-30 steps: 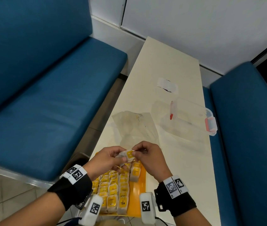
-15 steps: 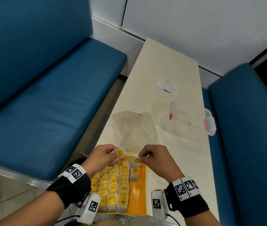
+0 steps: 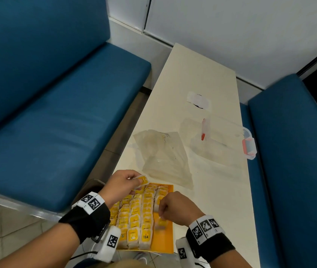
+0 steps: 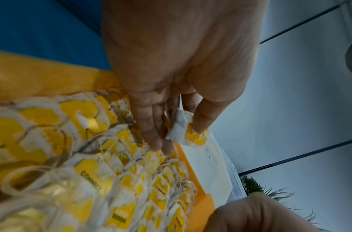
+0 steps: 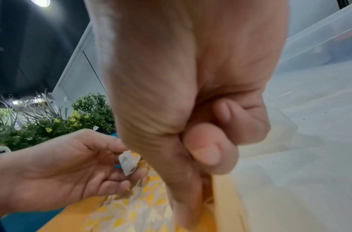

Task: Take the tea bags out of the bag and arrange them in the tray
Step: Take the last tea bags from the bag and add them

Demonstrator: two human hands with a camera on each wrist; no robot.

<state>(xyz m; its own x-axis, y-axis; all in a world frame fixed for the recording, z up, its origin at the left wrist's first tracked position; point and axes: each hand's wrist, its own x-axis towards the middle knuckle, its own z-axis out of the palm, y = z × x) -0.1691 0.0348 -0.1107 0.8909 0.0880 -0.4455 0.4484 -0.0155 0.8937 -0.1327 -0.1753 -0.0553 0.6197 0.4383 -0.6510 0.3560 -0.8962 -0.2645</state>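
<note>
We saw the cream counter, then the clear empty bag, then the orange tray at the near edge with rows of tea bags; one tag read "TEA". Left hand over the tray's far corner, fingers pinching one tea bag. Right hand curled, pinching a blurred bag over the tray.
</note>
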